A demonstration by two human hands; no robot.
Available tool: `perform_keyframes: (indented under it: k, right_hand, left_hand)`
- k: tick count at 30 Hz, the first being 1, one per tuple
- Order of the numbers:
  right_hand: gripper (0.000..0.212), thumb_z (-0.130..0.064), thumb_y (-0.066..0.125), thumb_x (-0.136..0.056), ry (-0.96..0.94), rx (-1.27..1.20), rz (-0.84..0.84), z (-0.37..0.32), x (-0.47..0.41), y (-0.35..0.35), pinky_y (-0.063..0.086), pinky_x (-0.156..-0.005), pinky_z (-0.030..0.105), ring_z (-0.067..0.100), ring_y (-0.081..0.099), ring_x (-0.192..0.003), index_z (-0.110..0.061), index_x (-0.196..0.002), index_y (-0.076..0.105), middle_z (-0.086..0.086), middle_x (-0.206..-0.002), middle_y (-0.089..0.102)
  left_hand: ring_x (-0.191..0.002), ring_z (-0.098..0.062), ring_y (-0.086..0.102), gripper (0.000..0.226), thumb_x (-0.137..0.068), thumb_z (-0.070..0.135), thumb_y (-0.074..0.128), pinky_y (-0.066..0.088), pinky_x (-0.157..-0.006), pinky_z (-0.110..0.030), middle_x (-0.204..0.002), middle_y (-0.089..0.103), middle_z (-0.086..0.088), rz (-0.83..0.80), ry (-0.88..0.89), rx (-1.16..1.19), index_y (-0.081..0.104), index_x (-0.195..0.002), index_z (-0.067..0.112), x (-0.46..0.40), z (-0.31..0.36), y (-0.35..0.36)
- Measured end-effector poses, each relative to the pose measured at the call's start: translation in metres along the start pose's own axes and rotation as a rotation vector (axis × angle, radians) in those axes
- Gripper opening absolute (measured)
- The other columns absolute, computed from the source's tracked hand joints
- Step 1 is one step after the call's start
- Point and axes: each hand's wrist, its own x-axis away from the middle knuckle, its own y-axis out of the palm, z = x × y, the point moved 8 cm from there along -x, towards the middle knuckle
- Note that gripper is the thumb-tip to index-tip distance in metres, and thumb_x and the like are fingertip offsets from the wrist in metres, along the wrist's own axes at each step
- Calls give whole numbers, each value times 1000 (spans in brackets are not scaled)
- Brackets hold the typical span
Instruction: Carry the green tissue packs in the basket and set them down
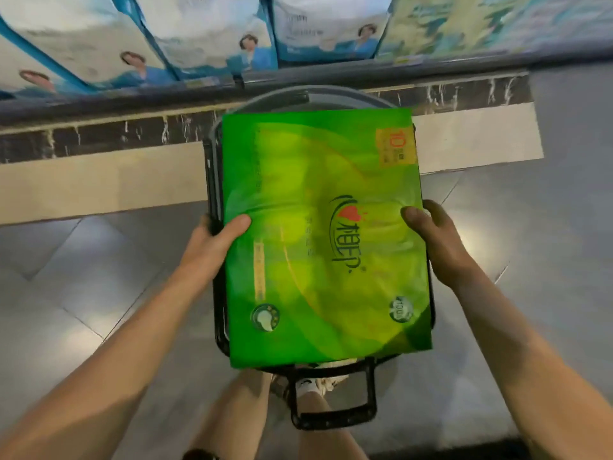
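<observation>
Both hands (212,242) grip green pack (325,234) over basket (333,411).

A green pack (325,234) wrapped in thin, glossy plastic film is gripped between the left hand (212,244) and the right hand (434,237); the film is creased where the thumbs press in. Beneath the hands, a shopping basket (335,413) of black, fairly matt plastic is seen. Beyond the fingertips, packs (205,38) in shiny blue and white plastic wrap are shelved. Under the forearms, smooth, polished floor tiles (83,277) with a sheen are laid.
</observation>
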Motion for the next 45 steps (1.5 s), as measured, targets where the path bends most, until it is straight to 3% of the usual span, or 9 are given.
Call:
perform_keyframes:
  k: [3, 8, 12, 15, 18, 25, 31, 37, 45]
  right_hand:
    - [133, -80, 85, -41, -22, 14, -22, 11, -10, 5, 59, -87, 39, 23, 71, -110, -8, -146, 44, 10, -127, 68]
    - [124, -80, 81, -48, -11, 73, -42, 4, -7, 2, 58, -77, 24, 18, 72, -109, -9, -143, 46, 4, -124, 69]
    - [124, -87, 76, -47, 58, 191, -62, -8, 8, 2, 55, -99, 34, 20, 64, -120, -19, -146, 42, 7, -139, 61]
    - [128, -80, 77, -59, 69, 358, 12, -34, 24, -9, 42, -113, 40, 30, 42, -144, -14, -158, 30, 16, -159, 39]
    - [112, -66, 78, -74, -33, 645, 107, -81, 48, -19, 35, -118, 50, 34, 36, -147, -9, -158, 30, 18, -160, 37]
    - [81, -59, 65, -91, -275, 910, 165, -215, 140, -31, 36, -113, 44, 36, 46, -136, -4, -148, 47, 18, -148, 52]
    - [82, -71, 44, -90, -529, 1144, 241, -329, 253, -30, 42, -107, 50, 40, 51, -129, -10, -144, 53, 16, -145, 56]
    - [90, -75, 35, -86, -753, 1330, 184, -408, 359, 12, 34, -115, 55, 44, 42, -137, -14, -152, 43, 15, -153, 48]
    - [92, -79, 29, -86, -980, 1365, 35, -436, 440, 101, 27, -120, 60, 43, 38, -143, -17, -151, 47, 13, -155, 46]
  left_hand:
    - [-117, -20, 67, 131, -33, 93, 77, 51, -105, -50, -131, 68, 0, -7, 31, 4, 50, -140, 22, -6, -11, -1]
    - [-132, -22, 57, 133, -50, 91, 69, 45, -113, -50, -149, 55, -3, -42, 16, -64, 31, -156, 20, -12, -16, -1]
    - [-140, -25, 50, 151, -42, 104, 62, 40, -117, -52, -157, 47, -5, -95, -61, -206, 24, -161, 20, -10, -17, -8]
    - [-152, -31, 31, 142, -51, 102, 57, 28, -124, -51, -165, 30, -13, -78, -104, -399, 20, -163, 24, 8, 10, -10]
    - [-156, -37, 17, 133, -63, 92, 63, 23, -124, -53, -169, 12, -16, 43, -108, -611, 13, -164, 23, 32, 43, -30]
    - [-145, -43, 35, 101, -79, 84, 41, 31, -115, -64, -162, 30, -16, 240, 22, -806, 30, -159, 23, 131, 151, -85]
    - [-148, -43, 25, 93, -83, 78, 24, 18, -117, -68, -163, 30, -18, 386, 186, -1066, 35, -156, 23, 263, 239, -130]
    - [-153, -44, 12, 91, -83, 73, 22, 11, -118, -68, -166, 22, -18, 470, 253, -1086, 29, -160, 24, 375, 285, -157]
    - [-145, -47, 28, 86, -85, 74, 23, 23, -116, -65, -157, 40, -19, 651, 330, -1052, 50, -150, 23, 459, 291, -193]
